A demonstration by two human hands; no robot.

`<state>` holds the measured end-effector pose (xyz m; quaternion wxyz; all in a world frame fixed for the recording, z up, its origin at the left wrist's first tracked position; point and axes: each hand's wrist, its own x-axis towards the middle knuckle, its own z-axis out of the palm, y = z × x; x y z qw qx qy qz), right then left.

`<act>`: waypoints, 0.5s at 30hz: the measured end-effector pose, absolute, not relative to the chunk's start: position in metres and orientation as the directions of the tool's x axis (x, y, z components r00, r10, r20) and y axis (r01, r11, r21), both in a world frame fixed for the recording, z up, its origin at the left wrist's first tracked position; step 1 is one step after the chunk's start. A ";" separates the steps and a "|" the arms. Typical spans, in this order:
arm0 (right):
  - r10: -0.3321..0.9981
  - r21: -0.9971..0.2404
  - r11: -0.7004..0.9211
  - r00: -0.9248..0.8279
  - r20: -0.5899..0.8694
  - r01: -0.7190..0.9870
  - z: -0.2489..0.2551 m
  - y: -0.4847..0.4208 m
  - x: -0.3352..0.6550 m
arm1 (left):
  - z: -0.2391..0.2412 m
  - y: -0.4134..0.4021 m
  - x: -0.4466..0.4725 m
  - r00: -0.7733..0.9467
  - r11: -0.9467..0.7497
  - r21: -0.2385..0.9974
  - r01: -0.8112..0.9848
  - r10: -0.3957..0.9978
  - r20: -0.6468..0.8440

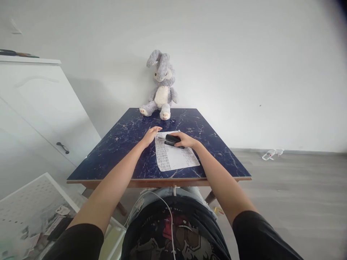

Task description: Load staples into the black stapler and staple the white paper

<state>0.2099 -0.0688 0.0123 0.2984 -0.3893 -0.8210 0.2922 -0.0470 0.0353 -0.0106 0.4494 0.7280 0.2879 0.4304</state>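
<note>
A printed sheet of paper (pixel 175 157) lies on a dark blue marbled table (pixel 121 151). My right hand (pixel 185 140) grips a black stapler (pixel 172 139) at the sheet's far edge. My left hand (pixel 150 135) rests flat on the table with fingers stretched, touching the paper's far left corner.
A grey and white plush rabbit (pixel 162 86) sits at the table's far edge against the white wall. A white cabinet (pixel 35 108) stands to the left. A white pegboard tray (pixel 29 209) with small items is at lower left. A crumpled plastic bottle (pixel 271 154) lies on the floor, right.
</note>
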 end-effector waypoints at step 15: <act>0.654 0.375 0.523 -0.642 0.400 0.765 0.013 -0.080 0.169 | -0.010 0.026 -0.042 0.572 0.163 0.960 -0.228 0.820 -0.004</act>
